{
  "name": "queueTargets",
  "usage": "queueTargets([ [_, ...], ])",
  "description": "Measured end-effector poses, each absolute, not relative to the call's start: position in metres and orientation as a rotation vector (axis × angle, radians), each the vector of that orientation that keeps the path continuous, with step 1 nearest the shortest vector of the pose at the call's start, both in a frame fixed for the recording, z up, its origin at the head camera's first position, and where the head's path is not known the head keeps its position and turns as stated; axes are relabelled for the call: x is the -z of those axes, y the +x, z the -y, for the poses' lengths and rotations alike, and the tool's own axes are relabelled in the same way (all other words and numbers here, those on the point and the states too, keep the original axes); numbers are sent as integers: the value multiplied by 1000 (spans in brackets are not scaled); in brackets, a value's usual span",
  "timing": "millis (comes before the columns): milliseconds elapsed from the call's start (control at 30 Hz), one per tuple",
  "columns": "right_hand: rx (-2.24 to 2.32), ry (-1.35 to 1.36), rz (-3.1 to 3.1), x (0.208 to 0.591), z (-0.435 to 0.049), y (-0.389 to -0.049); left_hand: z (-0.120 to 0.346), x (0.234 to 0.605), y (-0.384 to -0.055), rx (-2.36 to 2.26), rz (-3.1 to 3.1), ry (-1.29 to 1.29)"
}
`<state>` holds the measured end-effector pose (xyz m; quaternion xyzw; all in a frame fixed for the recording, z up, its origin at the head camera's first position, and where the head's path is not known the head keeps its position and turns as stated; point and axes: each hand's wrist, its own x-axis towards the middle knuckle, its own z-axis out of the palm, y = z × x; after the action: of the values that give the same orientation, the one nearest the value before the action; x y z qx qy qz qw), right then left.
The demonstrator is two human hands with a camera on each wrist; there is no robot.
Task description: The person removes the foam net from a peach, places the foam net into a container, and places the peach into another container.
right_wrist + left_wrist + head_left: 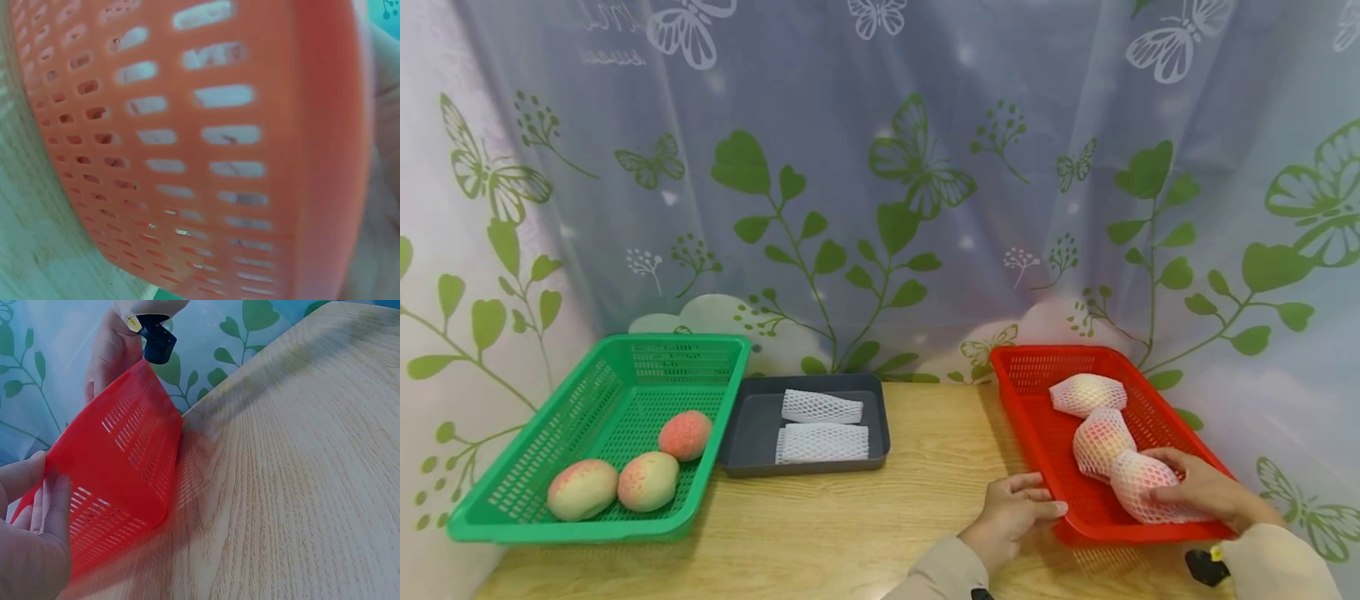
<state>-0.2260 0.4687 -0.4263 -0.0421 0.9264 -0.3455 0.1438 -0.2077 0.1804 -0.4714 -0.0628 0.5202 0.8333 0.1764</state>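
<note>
Head camera looks forward, down — left wrist nearer, right wrist closest; all share red basket (1033, 429).

Behind the pale wood-grain worktop (940, 458) hangs a creased grey-blue curtain (820, 92) — printed with green leafy sprigs (898, 227) and, higher up, white butterflies (877, 17) — paler towards both sides.

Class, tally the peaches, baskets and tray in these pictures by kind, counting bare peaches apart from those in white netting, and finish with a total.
Bare peaches: 3
Netted peaches: 3
Baskets: 2 (green basket, red basket)
Dark grey tray: 1
Total: 9
</note>
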Motion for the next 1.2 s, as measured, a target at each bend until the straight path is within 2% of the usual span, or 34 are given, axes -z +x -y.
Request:
queueTargets([
  [867, 1053, -135, -2764, 383, -451, -214, -182, 471, -208, -2356, -1460, -196],
  [1200, 1191, -121, -2760, 378, -434, -216, -182, 470, -206, -2377, -1458, -186],
])
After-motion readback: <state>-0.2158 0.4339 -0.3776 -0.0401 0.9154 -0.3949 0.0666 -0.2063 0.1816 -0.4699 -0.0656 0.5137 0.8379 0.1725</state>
